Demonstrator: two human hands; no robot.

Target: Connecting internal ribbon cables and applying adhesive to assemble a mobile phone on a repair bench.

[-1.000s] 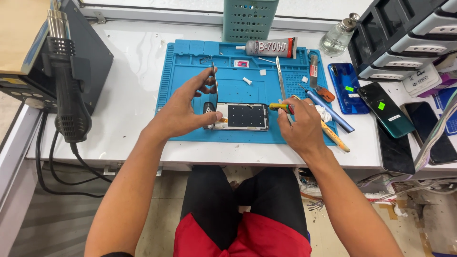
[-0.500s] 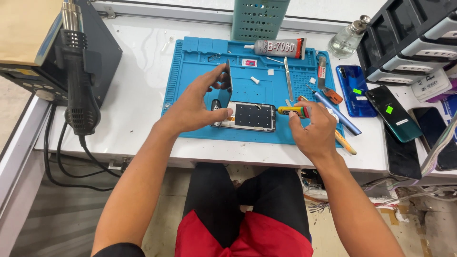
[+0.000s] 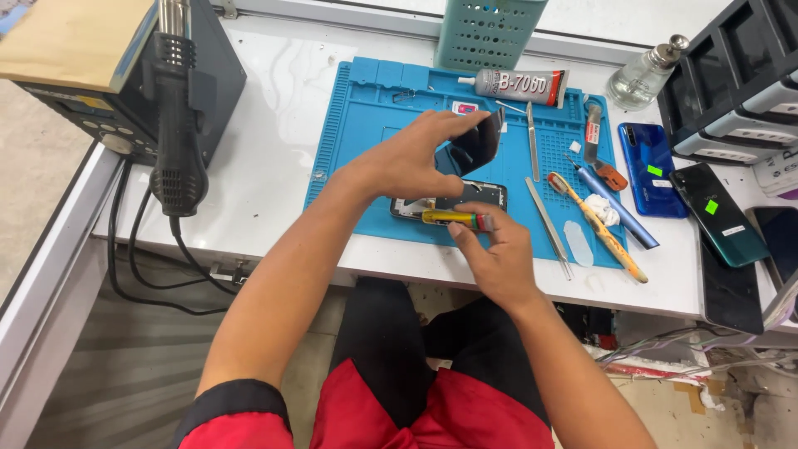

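My left hand point(image 3: 416, 158) holds a dark curved back cover point(image 3: 475, 145) lifted above an opened phone point(image 3: 465, 195) that lies on the blue work mat point(image 3: 357, 125). My right hand point(image 3: 495, 254) grips a small yellow-handled screwdriver point(image 3: 453, 218), held level along the phone's near edge with its tip pointing left. The phone's middle is partly hidden by both hands.
Metal tweezers point(image 3: 550, 229), a glue tube point(image 3: 515, 83), a yellow brush point(image 3: 594, 226) and a blue pen point(image 3: 615, 208) lie on the mat's right side. Several phones point(image 3: 644, 170) lie to the right, by dark drawers point(image 3: 731, 91). A hot-air station point(image 3: 125, 91) stands at the left.
My left hand has raised the dark cover off the phone and moved right. My right hand has swung the screwdriver in over the phone's near edge.
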